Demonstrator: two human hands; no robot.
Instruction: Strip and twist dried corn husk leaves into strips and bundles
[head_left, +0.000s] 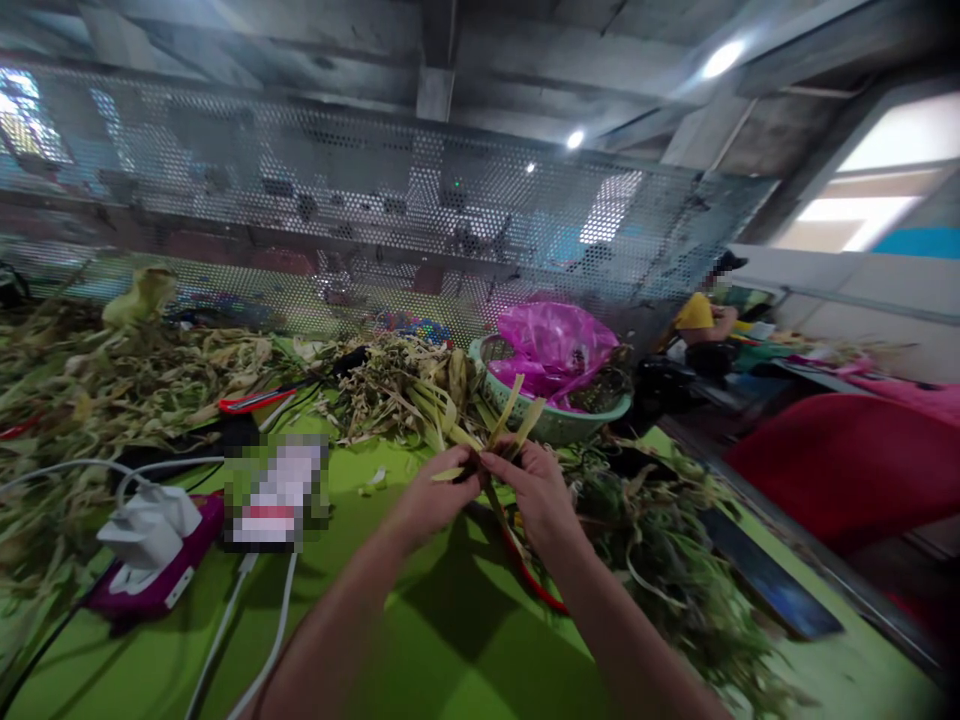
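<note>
Both hands meet over the green tabletop [450, 660], pinching pale yellow-green flat plant strips [527, 424]. My left hand [441, 488] is closed on the strips from the left, fingertips near my right hand's. With thumb and fingers pressed together, my right hand [538, 485] grips them from the other side. Several strip ends fan up and to the left above the fingers. The exact crossing of the strips is hidden by the fingertips. Below the right hand, a curved red band [541, 592] runs down, partly behind the forearm.
A pale green basket [559, 425] holds a magenta plastic bag [559, 345]. Dried plant matter heaps at left [187, 375] and right [667, 560]. A purple power strip [150, 595], a phone [277, 490], and a red-handled tool [259, 400] lie left. Another person [701, 320] sits far right.
</note>
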